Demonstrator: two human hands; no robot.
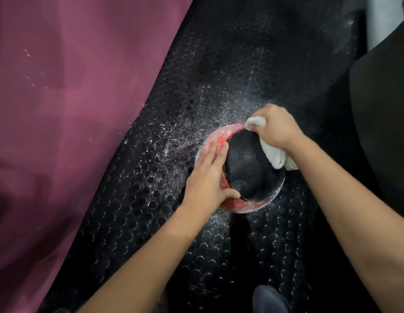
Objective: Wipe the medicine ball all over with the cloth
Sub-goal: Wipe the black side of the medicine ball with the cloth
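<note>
Dim, soft focus; warped edges

We saw a grainy matt ball (248,168), black and red, a soft white cloth (276,158), and a studded rubbery mat (151,199) dusted white.

Black rubber floor mat (219,64) with raised round studs, filling most of view. White powder (221,111) scattered over the studs mid-frame, thinner toward top right. Purple-maroon surface (61,109) covering the whole left side, edge running diagonally, faint pale specks on it. Smooth black rounded shape (386,114) at right edge. Pale blurred patch (383,19) in top right corner. Dark shoe tip (268,299) at bottom edge. Dim, soft light.
</note>
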